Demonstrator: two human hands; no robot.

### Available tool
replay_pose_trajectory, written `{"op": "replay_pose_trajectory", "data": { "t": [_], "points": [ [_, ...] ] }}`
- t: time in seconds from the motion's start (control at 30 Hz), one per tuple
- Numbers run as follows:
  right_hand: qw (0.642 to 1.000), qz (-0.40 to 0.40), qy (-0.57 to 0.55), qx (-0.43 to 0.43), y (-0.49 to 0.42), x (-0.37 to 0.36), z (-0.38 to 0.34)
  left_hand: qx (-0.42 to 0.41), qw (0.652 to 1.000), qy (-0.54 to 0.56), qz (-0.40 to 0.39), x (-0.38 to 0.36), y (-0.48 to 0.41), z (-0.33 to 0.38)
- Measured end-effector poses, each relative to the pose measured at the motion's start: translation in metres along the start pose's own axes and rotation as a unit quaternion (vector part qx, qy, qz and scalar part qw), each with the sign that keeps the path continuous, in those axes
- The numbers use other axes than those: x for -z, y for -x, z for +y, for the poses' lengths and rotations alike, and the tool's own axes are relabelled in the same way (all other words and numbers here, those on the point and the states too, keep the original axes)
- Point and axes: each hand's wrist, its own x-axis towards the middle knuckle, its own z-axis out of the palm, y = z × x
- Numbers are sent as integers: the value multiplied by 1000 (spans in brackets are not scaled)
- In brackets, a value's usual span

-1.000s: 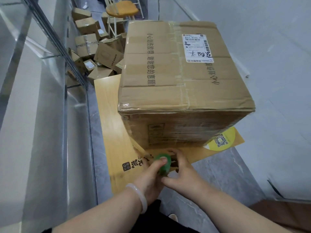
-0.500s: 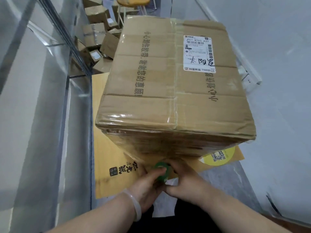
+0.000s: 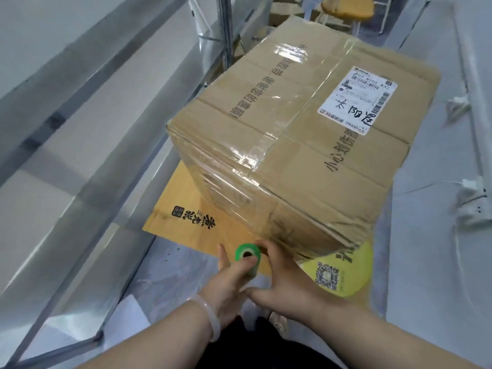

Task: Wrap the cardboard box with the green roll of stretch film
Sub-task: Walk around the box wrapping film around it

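left hand (image 3: 226, 284), right hand (image 3: 288, 283) gripping green roll (image 3: 239, 253), axis upright; beside cardboard box (image 3: 292, 145)

Bright, even light; glare on film (image 3: 288, 53) (edges warped, blurred).

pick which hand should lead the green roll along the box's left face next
Left, probably. The left hand grips the green roll on the side nearest that face of the cardboard box; the right hand sits between roll and box corner.
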Motion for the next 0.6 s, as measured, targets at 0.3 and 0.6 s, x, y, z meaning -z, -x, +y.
{"op": "replay_pose_trajectory", "data": {
  "t": [0.3,0.6],
  "points": [
    [998,-15,-51,22,10,9,5,-27,999,7,-17,-8,3,-8],
    [983,-97,-152,19,48,32,48,-72,997,-20,-12,-26,13,-46]
  ]
}}
